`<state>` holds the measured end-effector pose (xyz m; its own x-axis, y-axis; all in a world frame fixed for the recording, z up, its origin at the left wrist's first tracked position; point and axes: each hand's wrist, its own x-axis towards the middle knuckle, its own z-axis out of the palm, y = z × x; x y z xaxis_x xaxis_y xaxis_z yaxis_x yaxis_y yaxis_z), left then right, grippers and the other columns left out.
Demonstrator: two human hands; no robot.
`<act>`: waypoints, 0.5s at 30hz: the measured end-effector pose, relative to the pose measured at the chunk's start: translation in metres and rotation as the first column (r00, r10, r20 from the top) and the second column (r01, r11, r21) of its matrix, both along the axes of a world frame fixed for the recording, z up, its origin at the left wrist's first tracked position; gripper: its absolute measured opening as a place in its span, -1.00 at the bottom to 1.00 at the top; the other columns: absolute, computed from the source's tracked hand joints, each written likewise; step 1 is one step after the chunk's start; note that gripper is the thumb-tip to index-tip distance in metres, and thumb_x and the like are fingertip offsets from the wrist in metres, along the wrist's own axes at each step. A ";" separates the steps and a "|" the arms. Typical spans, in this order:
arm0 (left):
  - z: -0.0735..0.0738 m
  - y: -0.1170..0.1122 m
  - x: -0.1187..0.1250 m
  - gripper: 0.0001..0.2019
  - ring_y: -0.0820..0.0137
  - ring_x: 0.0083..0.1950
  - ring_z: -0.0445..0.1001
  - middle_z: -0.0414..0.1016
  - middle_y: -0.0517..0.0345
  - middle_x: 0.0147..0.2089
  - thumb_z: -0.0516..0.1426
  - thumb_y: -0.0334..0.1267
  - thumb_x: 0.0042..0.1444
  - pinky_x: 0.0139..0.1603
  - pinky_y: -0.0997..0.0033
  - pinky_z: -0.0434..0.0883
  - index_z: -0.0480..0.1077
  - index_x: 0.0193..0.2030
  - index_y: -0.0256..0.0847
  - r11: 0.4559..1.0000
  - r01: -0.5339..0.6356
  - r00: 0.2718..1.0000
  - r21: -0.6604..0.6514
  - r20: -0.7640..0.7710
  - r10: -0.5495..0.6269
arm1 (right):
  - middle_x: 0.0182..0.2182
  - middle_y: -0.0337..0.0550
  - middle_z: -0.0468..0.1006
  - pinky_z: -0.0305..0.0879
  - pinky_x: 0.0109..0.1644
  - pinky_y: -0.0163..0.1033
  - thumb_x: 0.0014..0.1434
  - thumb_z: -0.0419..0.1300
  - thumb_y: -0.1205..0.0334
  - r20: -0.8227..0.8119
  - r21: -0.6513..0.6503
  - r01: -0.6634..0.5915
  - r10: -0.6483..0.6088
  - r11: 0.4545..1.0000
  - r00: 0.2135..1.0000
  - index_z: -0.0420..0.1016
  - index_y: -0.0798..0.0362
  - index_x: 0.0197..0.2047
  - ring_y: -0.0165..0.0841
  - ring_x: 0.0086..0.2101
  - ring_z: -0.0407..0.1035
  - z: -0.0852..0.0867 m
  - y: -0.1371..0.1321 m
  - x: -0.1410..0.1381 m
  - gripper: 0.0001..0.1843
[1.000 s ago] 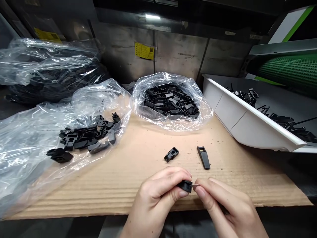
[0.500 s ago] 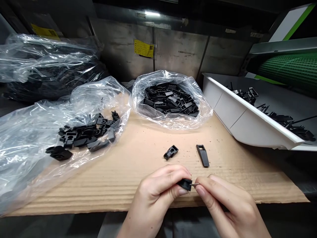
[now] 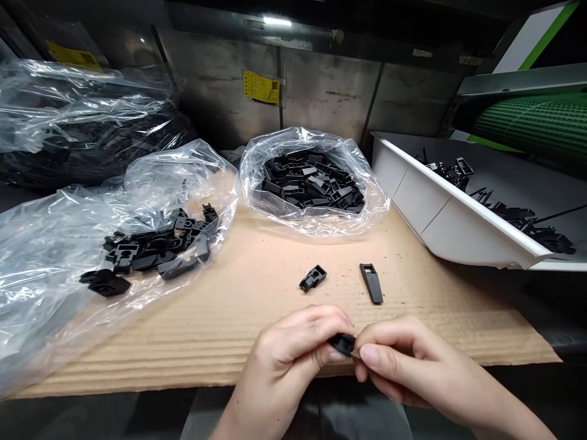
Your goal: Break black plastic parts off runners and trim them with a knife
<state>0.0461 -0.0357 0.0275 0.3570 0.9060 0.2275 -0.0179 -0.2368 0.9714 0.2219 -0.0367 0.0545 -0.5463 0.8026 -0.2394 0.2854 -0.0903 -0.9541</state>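
My left hand (image 3: 293, 354) pinches a small black plastic part (image 3: 342, 344) between thumb and fingers, just above the cardboard's front edge. At the part's right end, my right hand (image 3: 398, 360) is closed in a pinch, its fingertips against the part. Only a sliver of a thin metal pin (image 3: 354, 353) shows at those fingertips; the rest is hidden. Beyond the hands, a short black plastic piece (image 3: 313, 278) with a rectangular opening lies on the cardboard. A longer, tapered black piece (image 3: 372, 285) lies to its right.
A clear bag (image 3: 316, 225) of black parts stands behind. To the left, loose black parts (image 3: 156, 247) lie on another clear bag (image 3: 59, 244). At the right is a white bin (image 3: 440, 217) holding black pieces. Cardboard (image 3: 257, 293) covers the worktop.
My right hand has moved left and turned, closing against the black part. The pin that showed between the hands is now mostly hidden. My left hand keeps its hold.
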 end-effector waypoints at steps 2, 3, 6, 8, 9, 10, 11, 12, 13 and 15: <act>0.001 0.000 0.000 -0.77 0.40 -0.10 0.44 0.51 0.27 -0.18 0.11 -0.45 0.11 -0.08 0.62 0.32 0.50 -0.25 -0.02 1.000 -0.030 1.000 0.007 0.003 0.030 | -0.76 -0.39 0.17 -0.20 -0.71 -0.49 0.11 0.06 0.01 -0.094 -0.181 -0.019 0.002 0.983 0.996 0.41 0.10 -0.53 -0.62 -0.74 -0.10 0.001 -0.002 0.001 -0.64; 0.001 0.001 0.001 -0.76 0.40 -0.10 0.44 0.51 0.27 -0.17 0.12 -0.46 0.10 -0.07 0.62 0.31 0.50 -0.26 -0.01 0.999 -0.050 0.999 0.012 0.005 0.050 | -0.75 -0.38 0.22 -0.17 -0.70 -0.50 0.08 0.10 0.00 -0.124 -0.219 -0.002 -0.026 0.976 0.992 0.44 0.09 -0.51 -0.63 -0.74 -0.07 0.001 -0.005 0.001 -0.66; 0.002 0.002 0.001 -0.77 0.38 -0.09 0.44 0.53 0.26 -0.18 0.14 -0.46 0.06 -0.07 0.61 0.31 0.51 -0.25 -0.02 0.995 -0.097 0.995 0.009 -0.016 0.097 | -0.60 -0.27 0.45 0.12 -0.62 -0.46 0.09 0.13 0.05 -0.151 -0.089 0.200 -0.212 0.976 0.966 0.50 0.02 -0.34 -0.56 -0.68 0.16 -0.006 -0.016 0.004 -0.76; 0.003 0.002 0.002 -0.80 0.37 -0.12 0.45 0.54 0.25 -0.21 0.15 -0.44 0.05 -0.09 0.60 0.32 0.51 -0.25 -0.05 0.992 -0.122 0.991 -0.018 -0.050 0.121 | -0.48 -0.24 0.53 0.30 -0.48 -0.40 0.15 0.09 0.20 -0.114 0.272 0.369 -0.351 0.889 0.929 0.48 -0.07 -0.18 -0.49 -0.59 0.31 -0.013 -0.022 0.007 -0.80; 0.004 0.002 0.002 -0.82 0.37 -0.15 0.46 0.53 0.24 -0.23 0.15 -0.43 0.05 -0.10 0.59 0.33 0.51 -0.26 -0.06 0.992 -0.126 0.990 -0.033 -0.063 0.123 | -0.45 -0.24 0.53 0.34 -0.41 -0.38 0.16 0.07 0.29 -0.078 0.485 0.377 -0.390 0.789 0.918 0.44 -0.11 -0.10 -0.46 -0.55 0.36 -0.017 -0.023 0.009 -0.74; 0.005 0.002 0.002 -0.83 0.37 -0.18 0.46 0.53 0.23 -0.25 0.15 -0.42 0.06 -0.12 0.59 0.33 0.51 -0.27 -0.07 0.991 -0.127 0.990 -0.040 -0.069 0.124 | -0.43 -0.24 0.52 0.36 -0.36 -0.37 0.16 0.05 0.36 -0.023 0.658 0.321 -0.408 0.681 0.913 0.41 -0.12 -0.04 -0.44 -0.50 0.39 -0.020 -0.024 0.010 -0.68; 0.006 0.002 0.003 -0.84 0.38 -0.19 0.46 0.53 0.23 -0.26 0.15 -0.41 0.06 -0.14 0.59 0.34 0.51 -0.28 -0.08 0.991 -0.126 0.990 -0.041 -0.070 0.123 | -0.43 -0.23 0.50 0.36 -0.34 -0.37 0.15 0.06 0.39 0.044 0.770 0.233 -0.413 0.594 0.910 0.39 -0.10 0.00 -0.43 -0.47 0.40 -0.022 -0.023 0.010 -0.64; 0.006 0.002 0.003 -0.84 0.38 -0.19 0.46 0.53 0.23 -0.27 0.15 -0.41 0.06 -0.14 0.59 0.34 0.52 -0.29 -0.08 0.991 -0.128 0.990 -0.039 -0.070 0.125 | -0.44 -0.21 0.48 0.36 -0.33 -0.37 0.14 0.06 0.40 0.111 0.823 0.144 -0.405 0.549 0.908 0.38 -0.06 0.01 -0.41 -0.44 0.40 -0.024 -0.023 0.010 -0.63; 0.007 0.002 0.003 -0.83 0.38 -0.19 0.46 0.54 0.23 -0.27 0.15 -0.41 0.05 -0.15 0.61 0.33 0.52 -0.28 -0.07 0.991 -0.130 0.990 -0.030 -0.066 0.128 | -0.46 -0.19 0.45 0.36 -0.36 -0.37 0.15 0.06 0.38 0.169 0.835 0.079 -0.391 0.545 0.905 0.38 -0.01 0.00 -0.40 -0.43 0.39 -0.024 -0.023 0.010 -0.66; 0.007 0.003 0.003 -0.83 0.38 -0.16 0.45 0.54 0.24 -0.26 0.15 -0.42 0.05 -0.15 0.63 0.33 0.52 -0.29 -0.07 0.991 -0.135 0.989 -0.017 -0.061 0.134 | -0.50 -0.18 0.38 0.34 -0.42 -0.36 0.19 0.03 0.32 0.220 0.815 0.049 -0.386 0.578 0.896 0.40 0.04 -0.02 -0.39 -0.46 0.37 -0.023 -0.023 0.006 -0.70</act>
<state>0.0489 -0.0332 0.0343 0.2441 0.9510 0.1897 0.0712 -0.2127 0.9745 0.2279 -0.0594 0.0313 -0.3439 0.8470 0.4053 0.6727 0.5234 -0.5230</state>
